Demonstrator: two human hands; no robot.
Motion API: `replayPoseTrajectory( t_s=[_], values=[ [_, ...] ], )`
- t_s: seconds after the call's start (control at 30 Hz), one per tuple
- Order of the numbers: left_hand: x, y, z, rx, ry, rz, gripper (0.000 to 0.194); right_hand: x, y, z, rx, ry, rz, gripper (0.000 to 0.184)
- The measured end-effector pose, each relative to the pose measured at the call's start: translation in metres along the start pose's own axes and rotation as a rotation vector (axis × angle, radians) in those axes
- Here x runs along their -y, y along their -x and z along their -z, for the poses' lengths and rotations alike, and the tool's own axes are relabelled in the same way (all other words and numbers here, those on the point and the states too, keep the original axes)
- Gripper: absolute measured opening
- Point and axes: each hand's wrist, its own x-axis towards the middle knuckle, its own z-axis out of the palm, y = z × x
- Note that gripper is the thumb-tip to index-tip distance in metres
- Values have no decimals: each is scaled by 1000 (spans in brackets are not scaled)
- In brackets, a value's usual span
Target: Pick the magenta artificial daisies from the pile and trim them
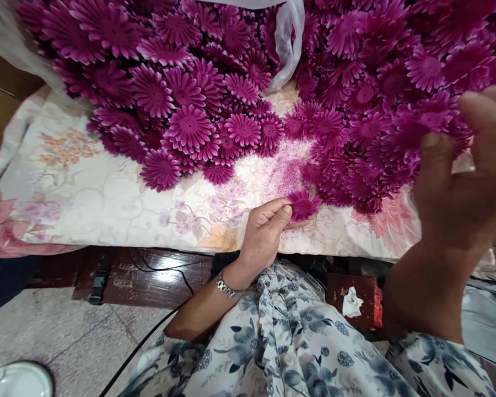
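Pinched between the thumb and fingers of my left hand [267, 231] is a small purple artificial flower [303, 206], held just above the cloth near the table's front edge. My right hand [458, 182] is raised at the right, close to the camera and blurred, with thumb and fingers apart over a heap of purple flowers [367, 129]. Nothing shows between its fingers. A second heap of purple flowers [188, 127] lies left of the middle, many with flat round centres and pale-edged petals.
A floral cloth [107, 204] covers the table, dusted with purple specks [287, 171] between the heaps. Translucent plastic [291, 41] hangs at the back. Below the edge are a black cable [149, 336], a dark red box [347, 292] with crumpled white paper, and a white round object [19, 380].
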Motion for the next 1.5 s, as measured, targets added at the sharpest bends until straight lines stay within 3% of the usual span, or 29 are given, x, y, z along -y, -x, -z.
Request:
replayPoseTrajectory(
  t_s=[0.07,0.1,0.17,0.23,0.53,0.63,0.77,0.87,1.0,1.2,1.5],
  values=[
    [3,-1,2,1,-39,-42,20,24,8,-11,11,30,159,28],
    [4,-1,3,7,-68,-65,20,36,15,-18,91,-40,203,22],
    [7,-1,7,35,-135,-98,20,57,28,-32,246,-207,246,12],
    [11,-1,10,61,-198,-111,19,69,39,-42,311,-300,252,7],
    [14,-2,14,63,-247,-170,8,69,45,-42,284,-413,186,6],
    [12,-2,13,9,-244,-191,7,69,47,-38,349,-490,15,19],
    [8,-1,12,-35,-225,-185,8,70,51,-32,536,-749,-393,45],
    [6,2,11,-6,-212,-184,8,74,53,-32,652,-1008,-635,41],
    [5,4,12,41,-225,-219,10,82,55,-36,578,-1213,-770,17],
    [1,2,13,63,-315,-171,10,85,58,-42,366,-1231,-710,9],
    [-17,-9,15,152,-300,-147,16,77,53,-45,324,-858,-586,10]
  ],
)
